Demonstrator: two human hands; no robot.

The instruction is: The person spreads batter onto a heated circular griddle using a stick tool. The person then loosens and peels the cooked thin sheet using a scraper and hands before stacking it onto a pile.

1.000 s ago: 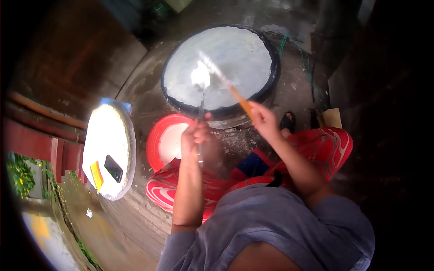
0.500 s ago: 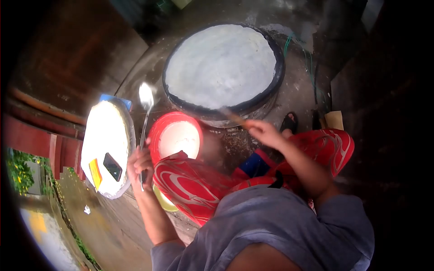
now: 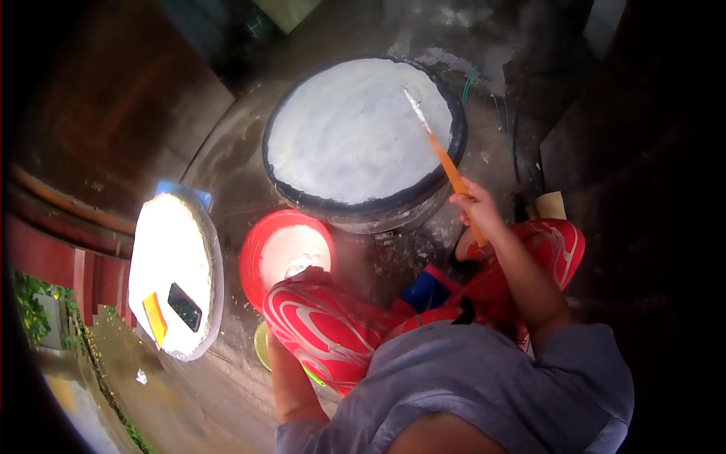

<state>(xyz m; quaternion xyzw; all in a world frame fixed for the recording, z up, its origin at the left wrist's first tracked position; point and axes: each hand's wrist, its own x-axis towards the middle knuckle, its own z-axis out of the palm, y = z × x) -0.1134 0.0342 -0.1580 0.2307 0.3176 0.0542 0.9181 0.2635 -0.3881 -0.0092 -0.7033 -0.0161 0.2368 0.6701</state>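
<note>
My right hand is closed around the orange-brown handle of a long flat spatula. The pale tip of the spatula lies over the right part of a large round griddle, which a white batter layer covers almost to its dark rim. Of my left arm only the forearm shows, reaching down beside my left knee; the hand itself is hidden behind the knee, near a yellow-green basin. Just above that knee stands a red basin with white liquid batter in it.
At the left, a round white stack bears a dark phone and a yellow packet. A blue object lies behind the stack. Green cord trails on the floor right of the griddle.
The spatula has swung from the griddle's near edge to its right side. My left hand, which held a metal ladle left of the red basin, has dropped behind my knee, and the ladle is out of sight.
</note>
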